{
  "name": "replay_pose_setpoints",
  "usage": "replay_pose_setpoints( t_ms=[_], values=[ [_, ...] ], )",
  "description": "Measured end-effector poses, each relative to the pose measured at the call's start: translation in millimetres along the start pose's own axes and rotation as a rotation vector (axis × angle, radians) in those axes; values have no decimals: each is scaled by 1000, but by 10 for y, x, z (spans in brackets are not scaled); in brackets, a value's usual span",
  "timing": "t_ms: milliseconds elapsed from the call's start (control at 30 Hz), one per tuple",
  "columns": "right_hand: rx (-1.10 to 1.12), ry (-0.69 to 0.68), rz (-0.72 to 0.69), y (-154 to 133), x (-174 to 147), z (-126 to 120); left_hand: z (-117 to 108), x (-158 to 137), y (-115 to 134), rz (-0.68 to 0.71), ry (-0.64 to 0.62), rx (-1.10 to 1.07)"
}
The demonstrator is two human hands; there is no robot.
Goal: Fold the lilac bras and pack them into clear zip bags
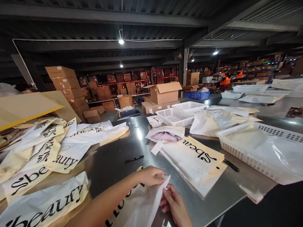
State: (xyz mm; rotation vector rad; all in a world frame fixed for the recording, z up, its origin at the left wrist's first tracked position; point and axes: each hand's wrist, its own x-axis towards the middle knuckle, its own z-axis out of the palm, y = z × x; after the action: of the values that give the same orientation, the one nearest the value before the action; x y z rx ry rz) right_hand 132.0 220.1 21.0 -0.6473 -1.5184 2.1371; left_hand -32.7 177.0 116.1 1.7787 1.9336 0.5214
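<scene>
A white plastic bag with black lettering (139, 205) lies at the table's front edge, partly under my left forearm. My left hand (151, 176) pinches the bag's upper edge. On the other side, my right hand (174, 201) has its thumb and fingers closed on the folded rim of the same bag. A black marker (134, 159) lies on the metal table (111, 164) just beyond my left hand. To the right is a stack of flat printed bags (196, 157), with a lilac item in a clear-fronted bag (165, 135) at its far end.
Printed bags (59, 154) are heaped at left beside a tilted cardboard box (28, 108). At right stand a white basket (246, 154) and another black marker (231, 165). White baskets (175, 117) line the far edge; cartons (164, 93) stand beyond. People in orange vests (225, 81) appear far back.
</scene>
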Motion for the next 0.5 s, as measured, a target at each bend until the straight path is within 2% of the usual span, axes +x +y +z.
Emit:
replay_pose_setpoints(
  t_ms=[67,167,267,400,500],
  values=[
    [5,83,7,-50,-8,-67,187,34,84,40,91,2],
    [-97,194,-39,-152,-23,-104,314,16,135,61,182,-8],
    [-233,200,-81,-286,9,-90,319,-29,121,52,235,-19],
    [-225,166,-78,-429,66,-44,252,-85,75,19,306,1],
    [-268,171,-103,-461,34,28,228,-139,76,74,338,0]
  ],
)
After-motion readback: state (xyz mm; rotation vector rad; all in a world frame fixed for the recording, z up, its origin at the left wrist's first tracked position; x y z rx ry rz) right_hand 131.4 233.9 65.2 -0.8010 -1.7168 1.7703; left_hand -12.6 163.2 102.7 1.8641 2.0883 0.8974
